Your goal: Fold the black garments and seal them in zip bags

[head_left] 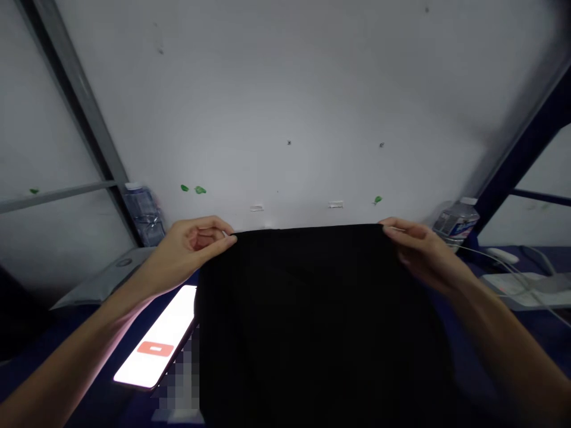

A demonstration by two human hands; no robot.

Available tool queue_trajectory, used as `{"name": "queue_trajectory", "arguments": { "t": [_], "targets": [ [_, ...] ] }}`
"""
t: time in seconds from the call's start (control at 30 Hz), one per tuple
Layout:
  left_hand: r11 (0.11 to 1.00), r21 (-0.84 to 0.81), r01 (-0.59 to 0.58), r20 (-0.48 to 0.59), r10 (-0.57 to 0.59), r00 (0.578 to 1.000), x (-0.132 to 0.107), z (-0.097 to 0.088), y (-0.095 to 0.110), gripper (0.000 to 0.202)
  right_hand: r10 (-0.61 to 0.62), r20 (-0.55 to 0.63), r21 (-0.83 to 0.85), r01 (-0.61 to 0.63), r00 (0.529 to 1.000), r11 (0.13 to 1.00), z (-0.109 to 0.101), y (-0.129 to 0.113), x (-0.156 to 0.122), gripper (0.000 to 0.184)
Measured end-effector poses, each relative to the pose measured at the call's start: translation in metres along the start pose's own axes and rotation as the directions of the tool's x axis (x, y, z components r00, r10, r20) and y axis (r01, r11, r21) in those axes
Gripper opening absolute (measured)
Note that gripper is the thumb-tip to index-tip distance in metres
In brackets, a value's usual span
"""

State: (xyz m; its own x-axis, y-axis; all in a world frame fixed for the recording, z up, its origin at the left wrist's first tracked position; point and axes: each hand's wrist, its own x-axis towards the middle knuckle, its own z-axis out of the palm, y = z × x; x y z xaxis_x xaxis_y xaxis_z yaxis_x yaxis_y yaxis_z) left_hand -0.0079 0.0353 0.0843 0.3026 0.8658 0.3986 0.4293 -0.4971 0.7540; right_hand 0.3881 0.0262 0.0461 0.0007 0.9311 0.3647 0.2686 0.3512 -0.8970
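Head view, left to right: flat grey object with a dark round mark [104, 282] lies on the dark blue surface [100, 348], material unclear. Clear plastic bottle with a white cap [145, 217] stands by the pale grey wall [285, 95]. Lit smartphone with a white screen and red button [156, 339] lies below the left forearm, partly covered by the cloth. Left hand [190, 246] pinches the top left corner of the plain black cloth [312, 327], thumb against fingers. Cloth hangs between both hands, top edge nearly straight, bottom out of frame. Right hand [413, 241] pinches the top right corner likewise. Clear labelled plastic bottle [457, 221] stands behind it; thin white cable [513, 270] runs further right.
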Motion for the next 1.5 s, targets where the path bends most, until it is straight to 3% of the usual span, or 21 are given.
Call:
{"name": "queue_trajectory", "arguments": {
  "t": [0.13, 0.27, 0.3, 0.37, 0.4, 0.47, 0.53, 0.6, 0.7, 0.77, 0.87, 0.97, 1.1, 1.3, 1.37, 1.43, 1.5],
  "targets": [
    [0.958, 0.282, -0.045, -0.11, 0.079, 0.991, 0.015, 0.011, -0.02, 0.02, 0.011, -0.032, -0.133, -0.015, 0.999, 0.991, 0.003, 0.015, 0.006, 0.038],
    [0.927, 0.359, -0.113, -0.112, 0.162, 0.98, 0.015, 0.019, -0.031, 0.017, -0.046, -0.06, -0.268, 0.028, 0.997, 0.963, 0.002, 0.016, 0.002, 0.039],
    [0.918, 0.373, -0.137, -0.077, 0.178, 0.981, 0.013, 0.02, -0.032, 0.016, -0.042, -0.014, -0.269, 0.037, 0.999, 0.962, 0.001, 0.014, 0.0, 0.037],
    [0.901, 0.386, -0.2, 0.058, 0.193, 0.98, 0.006, 0.02, -0.033, 0.012, 0.031, 0.192, -0.276, 0.023, 0.981, 0.961, -0.002, 0.008, -0.005, 0.031],
    [0.895, 0.379, -0.234, 0.163, 0.184, 0.969, 0.002, 0.02, -0.033, 0.01, 0.098, 0.328, -0.285, 0.0, 0.94, 0.958, -0.002, 0.005, -0.007, 0.028],
    [0.901, 0.335, -0.276, 0.399, 0.13, 0.908, -0.008, 0.021, -0.036, 0.007, 0.253, 0.566, -0.331, -0.065, 0.784, 0.941, -0.001, 0.002, -0.013, 0.026],
    [0.907, 0.319, -0.274, 0.534, 0.067, 0.843, -0.017, 0.024, -0.041, 0.004, 0.38, 0.66, -0.397, -0.128, 0.648, 0.909, 0.005, 0.002, -0.018, 0.027],
    [0.907, 0.331, -0.261, 0.569, 0.028, 0.822, -0.024, 0.028, -0.046, 0.004, 0.45, 0.66, -0.461, -0.149, 0.601, 0.875, 0.014, 0.004, -0.024, 0.028],
    [0.896, 0.36, -0.261, 0.563, 0.014, 0.826, -0.031, 0.036, -0.05, 0.007, 0.429, 0.651, -0.509, -0.059, 0.627, 0.859, 0.031, 0.008, -0.036, 0.022],
    [0.886, 0.37, -0.278, 0.559, 0.026, 0.829, -0.035, 0.041, -0.05, 0.01, 0.401, 0.624, -0.529, -0.014, 0.67, 0.848, 0.042, 0.011, -0.047, 0.023],
    [0.869, 0.387, -0.308, 0.577, 0.032, 0.816, -0.038, 0.048, -0.051, 0.016, 0.405, 0.506, -0.663, 0.043, 0.761, 0.748, 0.054, 0.015, -0.067, 0.037],
    [0.85, 0.405, -0.336, 0.615, 0.018, 0.788, -0.04, 0.052, -0.054, 0.017, 0.362, 0.495, -0.675, 0.087, 0.79, 0.733, 0.058, 0.02, -0.08, 0.017],
    [0.844, 0.429, -0.322, 0.606, -0.005, 0.795, -0.037, 0.05, -0.055, 0.017, 0.26, 0.524, -0.581, 0.117, 0.811, 0.806, 0.052, 0.023, -0.077, 0.011],
    [0.871, 0.44, -0.22, 0.388, 0.037, 0.921, -0.021, 0.043, -0.037, 0.012, 0.051, 0.397, -0.547, 0.191, 0.917, 0.815, 0.034, 0.014, -0.063, 0.014],
    [0.872, 0.439, -0.218, 0.324, 0.073, 0.943, -0.019, 0.047, -0.033, 0.01, -0.045, 0.338, -0.556, 0.238, 0.94, 0.796, 0.027, 0.009, -0.064, 0.013],
    [0.875, 0.415, -0.249, 0.334, 0.108, 0.936, -0.02, 0.056, -0.032, 0.011, -0.078, 0.321, -0.571, 0.259, 0.944, 0.779, 0.02, 0.005, -0.067, 0.01],
    [0.862, 0.375, -0.341, 0.447, 0.154, 0.881, -0.024, 0.066, -0.035, 0.017, -0.035, 0.381, -0.577, 0.267, 0.924, 0.772, 0.016, 0.003, -0.074, 0.013]
  ]
}}
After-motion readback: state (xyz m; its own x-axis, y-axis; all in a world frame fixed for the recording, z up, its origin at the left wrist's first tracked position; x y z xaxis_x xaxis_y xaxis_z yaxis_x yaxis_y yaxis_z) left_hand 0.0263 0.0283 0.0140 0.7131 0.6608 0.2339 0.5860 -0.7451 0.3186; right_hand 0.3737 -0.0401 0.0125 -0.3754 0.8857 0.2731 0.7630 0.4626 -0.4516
